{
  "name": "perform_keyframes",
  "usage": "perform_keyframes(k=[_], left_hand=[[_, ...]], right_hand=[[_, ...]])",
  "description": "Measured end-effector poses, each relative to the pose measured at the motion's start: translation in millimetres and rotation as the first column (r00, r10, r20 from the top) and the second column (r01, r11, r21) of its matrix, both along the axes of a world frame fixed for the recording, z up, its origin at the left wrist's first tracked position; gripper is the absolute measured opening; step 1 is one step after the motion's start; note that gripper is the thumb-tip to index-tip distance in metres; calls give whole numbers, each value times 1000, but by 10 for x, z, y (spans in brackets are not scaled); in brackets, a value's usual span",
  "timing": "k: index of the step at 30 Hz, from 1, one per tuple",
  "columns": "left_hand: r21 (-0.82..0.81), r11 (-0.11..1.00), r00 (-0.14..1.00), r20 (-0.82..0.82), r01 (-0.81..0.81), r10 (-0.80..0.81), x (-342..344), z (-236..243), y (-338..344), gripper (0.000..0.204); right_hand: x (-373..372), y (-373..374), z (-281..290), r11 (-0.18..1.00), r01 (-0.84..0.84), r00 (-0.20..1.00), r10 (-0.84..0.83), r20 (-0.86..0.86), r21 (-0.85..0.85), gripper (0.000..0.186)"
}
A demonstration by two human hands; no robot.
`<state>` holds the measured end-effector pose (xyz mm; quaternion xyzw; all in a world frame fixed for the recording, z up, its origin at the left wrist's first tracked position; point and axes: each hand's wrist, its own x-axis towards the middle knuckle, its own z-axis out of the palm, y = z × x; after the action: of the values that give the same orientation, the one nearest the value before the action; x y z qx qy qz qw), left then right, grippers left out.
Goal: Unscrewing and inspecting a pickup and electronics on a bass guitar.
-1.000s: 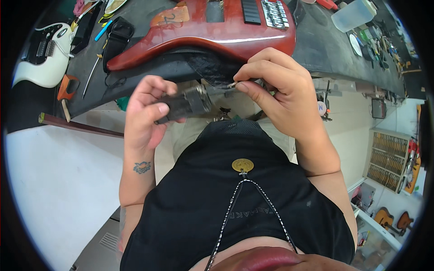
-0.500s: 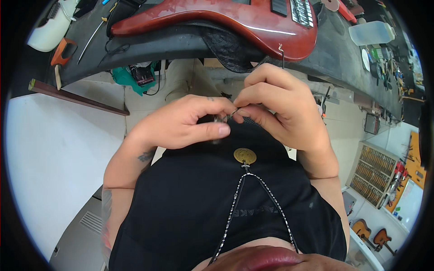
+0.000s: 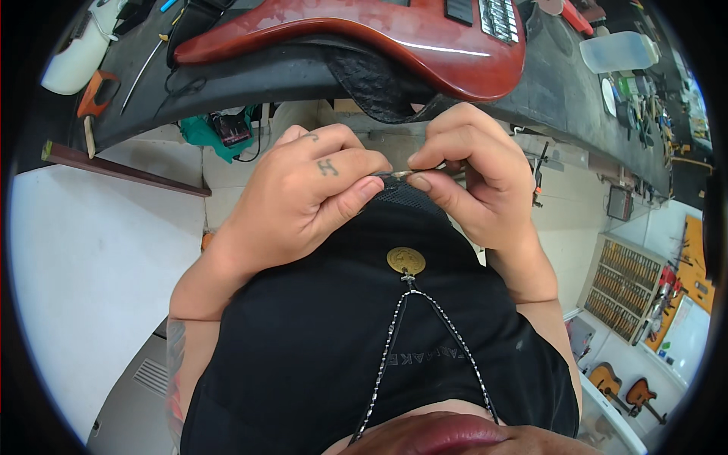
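Observation:
My left hand [image 3: 307,193] is curled in front of my black top with its fingertips closed on something I cannot make out, mostly hidden behind the fingers. My right hand [image 3: 474,182] faces it, thumb and forefinger pinching a small metal piece [image 3: 403,175] almost touching the left fingertips. Just beyond both hands, on the dark workbench [image 3: 553,102], lies a glossy red guitar body [image 3: 371,36] with black material [image 3: 364,87] hanging over the edge below it.
An orange-handled tool [image 3: 96,95], a white guitar body [image 3: 68,61] and a thin rod sit at the bench's left. A translucent jug [image 3: 618,53] and many hand tools occupy the right. A long dark bar [image 3: 125,171] crosses below the left bench edge. Two guitars [image 3: 618,387] stand lower right.
My left hand has swung right to meet my right hand and turned back-up, hiding the dark rectangular object it held a second ago. The bench now appears higher in view.

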<state>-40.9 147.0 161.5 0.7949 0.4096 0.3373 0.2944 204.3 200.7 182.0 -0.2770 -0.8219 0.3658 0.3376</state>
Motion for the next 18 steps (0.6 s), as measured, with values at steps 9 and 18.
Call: perform_keyframes(k=[9, 18], left_hand=[[33, 999, 1000, -4, -16, 16, 18, 6, 18, 16], [69, 997, 999, -9, -31, 31, 39, -20, 23, 15]], right_hand=[[-12, -3, -264, 954, -70, 975, 4, -222, -292, 13], [-15, -16, -271, 955, -72, 972, 2, -235, -288, 12]])
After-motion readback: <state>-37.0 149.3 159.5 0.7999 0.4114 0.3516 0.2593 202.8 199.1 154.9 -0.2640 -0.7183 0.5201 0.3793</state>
